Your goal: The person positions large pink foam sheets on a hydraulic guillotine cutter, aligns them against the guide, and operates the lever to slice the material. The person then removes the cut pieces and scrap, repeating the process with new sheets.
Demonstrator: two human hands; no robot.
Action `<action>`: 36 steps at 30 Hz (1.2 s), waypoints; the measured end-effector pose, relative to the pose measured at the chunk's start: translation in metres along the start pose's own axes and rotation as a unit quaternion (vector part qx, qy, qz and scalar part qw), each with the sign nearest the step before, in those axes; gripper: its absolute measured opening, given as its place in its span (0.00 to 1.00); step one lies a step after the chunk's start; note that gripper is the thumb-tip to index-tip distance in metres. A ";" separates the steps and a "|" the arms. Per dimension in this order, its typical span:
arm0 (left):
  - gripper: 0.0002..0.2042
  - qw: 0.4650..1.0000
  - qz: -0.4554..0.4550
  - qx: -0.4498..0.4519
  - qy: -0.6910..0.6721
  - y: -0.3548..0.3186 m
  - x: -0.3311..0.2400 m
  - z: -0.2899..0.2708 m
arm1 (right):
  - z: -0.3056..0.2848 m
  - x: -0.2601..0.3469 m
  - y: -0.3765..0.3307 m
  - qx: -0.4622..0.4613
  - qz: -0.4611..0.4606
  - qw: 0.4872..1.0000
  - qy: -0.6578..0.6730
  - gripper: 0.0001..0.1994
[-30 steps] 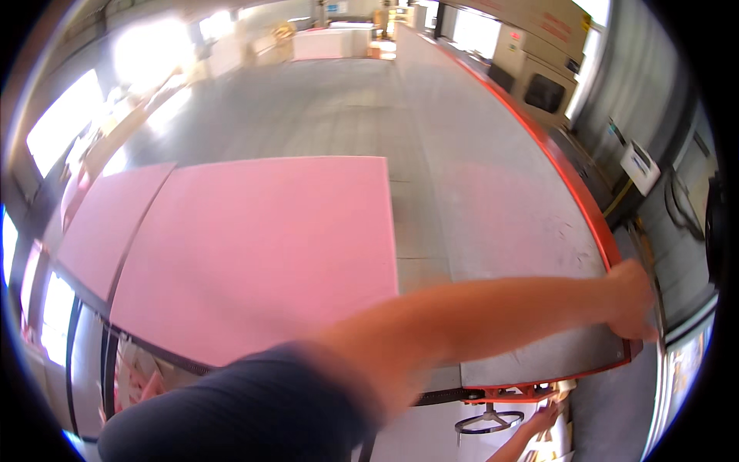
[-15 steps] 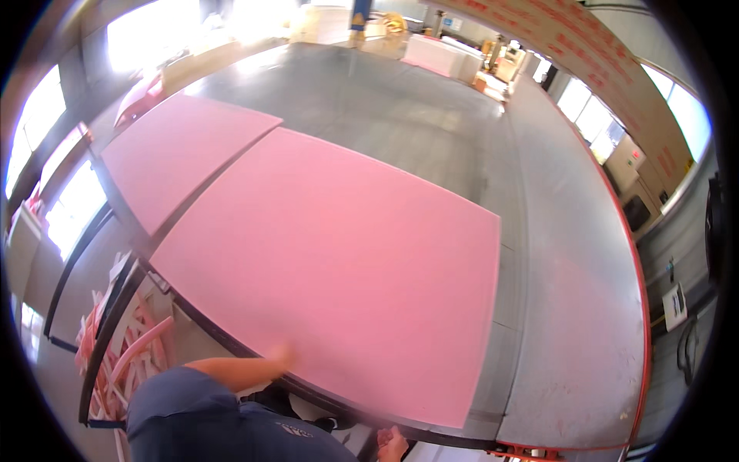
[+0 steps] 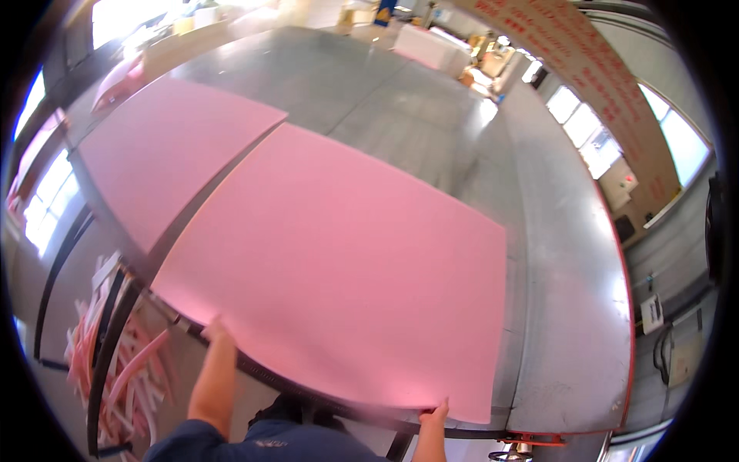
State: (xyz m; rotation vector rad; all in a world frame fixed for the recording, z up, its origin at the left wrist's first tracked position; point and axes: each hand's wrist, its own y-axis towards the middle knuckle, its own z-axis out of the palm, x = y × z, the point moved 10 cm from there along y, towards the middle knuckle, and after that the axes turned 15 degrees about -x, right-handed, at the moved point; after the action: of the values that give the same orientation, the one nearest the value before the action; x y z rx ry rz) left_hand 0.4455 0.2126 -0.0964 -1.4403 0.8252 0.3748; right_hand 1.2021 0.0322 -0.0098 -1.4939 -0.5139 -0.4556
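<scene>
A large pink foam sheet lies flat on a wide grey metal table. My left hand grips its near edge toward the left corner. Over at the near right corner, my right hand pinches the same edge, thumb on top. A second pink sheet lies beside the first, farther left on the table.
Pink and white foam offcuts are piled on the floor under the table's left end. A red rail borders the table's right side. Boxes and white blocks stand at the far end of the hall.
My right arm, stretched to the table's right edge a second ago, has come back. Both hands have now taken hold of the near edge of the pink sheet.
</scene>
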 end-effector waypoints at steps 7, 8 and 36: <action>0.20 0.917 0.249 0.312 -0.017 -0.228 -0.275 0.114 | 0.081 0.260 -0.198 0.151 -0.381 0.910 0.068 0.20; 0.21 0.873 0.298 0.383 -0.045 -0.256 -0.282 0.109 | 0.058 0.268 -0.200 0.164 -0.382 0.905 0.090 0.21; 0.13 0.943 0.079 0.266 0.184 -0.158 0.037 0.144 | -0.021 0.137 0.147 -0.051 -0.200 0.954 0.216 0.15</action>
State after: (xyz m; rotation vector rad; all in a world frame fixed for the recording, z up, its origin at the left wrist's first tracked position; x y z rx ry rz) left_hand 0.6172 0.3205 -0.0196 -0.9460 1.2402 -0.0124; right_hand 1.3996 0.0194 -0.0496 -1.3321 -0.4457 -1.1140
